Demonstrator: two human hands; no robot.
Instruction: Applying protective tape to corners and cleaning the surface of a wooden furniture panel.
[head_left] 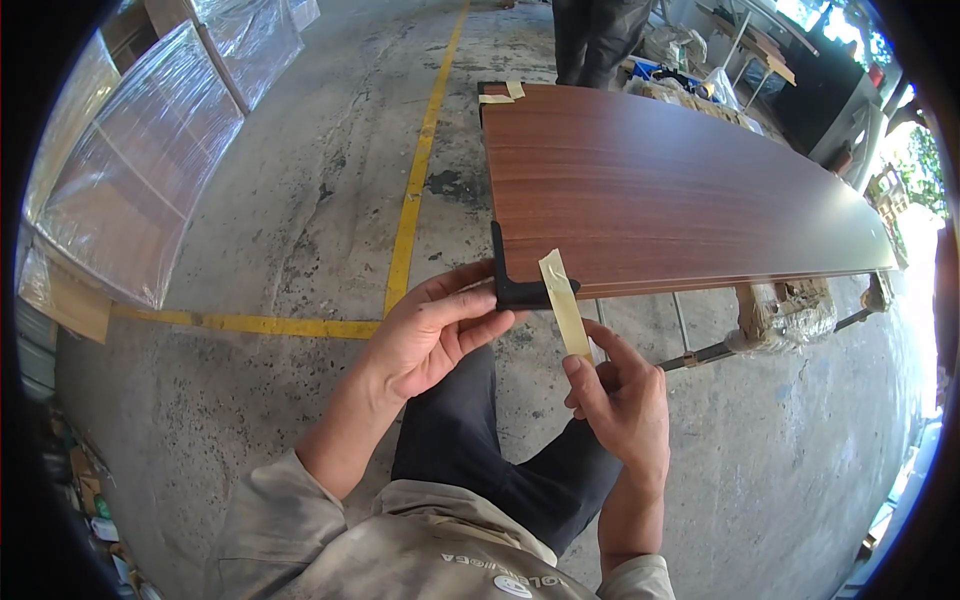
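Observation:
A reddish-brown wood-grain panel (660, 190) lies flat in front of me, its narrow end on the left. On its near left corner sits a black corner protector (522, 294). My left hand (440, 325) grips that protector, thumb on top and fingers beneath. A strip of pale yellow masking tape (562, 298) crosses the protector's arm, its upper end on the panel. The tape's lower end is pinched between thumb and fingers of my right hand (625, 400). Another black protector at the far left corner carries pieces of tape (512, 92).
Plastic-wrapped cartons (140, 180) stand at the left. A metal stand with a wrapped pad (785, 318) is under the panel. Yellow lines (408, 230) mark the concrete floor. A person in dark trousers (600, 40) stands beyond the panel, near clutter at the back right.

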